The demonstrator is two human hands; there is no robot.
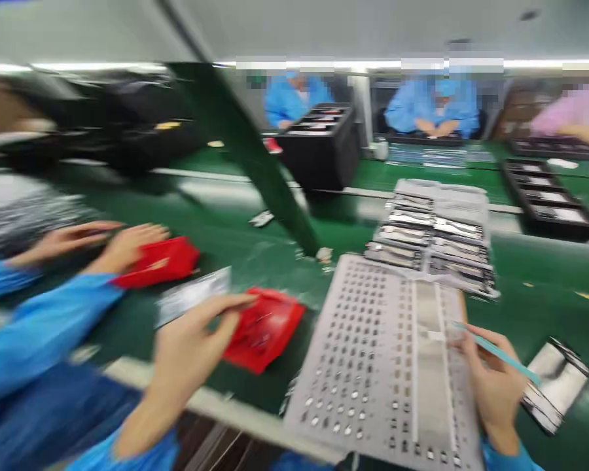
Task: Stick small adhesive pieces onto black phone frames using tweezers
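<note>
My left hand (pixel 189 347) has its thumb and fingers closed on the left edge of a red tray (pixel 275 324) with small dark bits inside. In my right hand (pixel 495 383) is a pair of light-blue tweezers (pixel 508 360), its tips over a pale strip on the right part of a grey plate (pixel 373 353). Rows of small metallic parts dot that plate, which lies tilted before me. To the right of my right hand rests a flat black-and-white module (pixel 557 386). The picture is blurred, so whether the tips grip anything is unclear.
Behind the plate stands a clear blister tray (pixel 439 190) holding several flat modules. A green post (pixel 255 150) slants down to the bench. At left, a co-worker's hand (pixel 122 248) touches another red tray (pixel 177 258). Black bins (pixel 319 160) and co-workers are across the bench.
</note>
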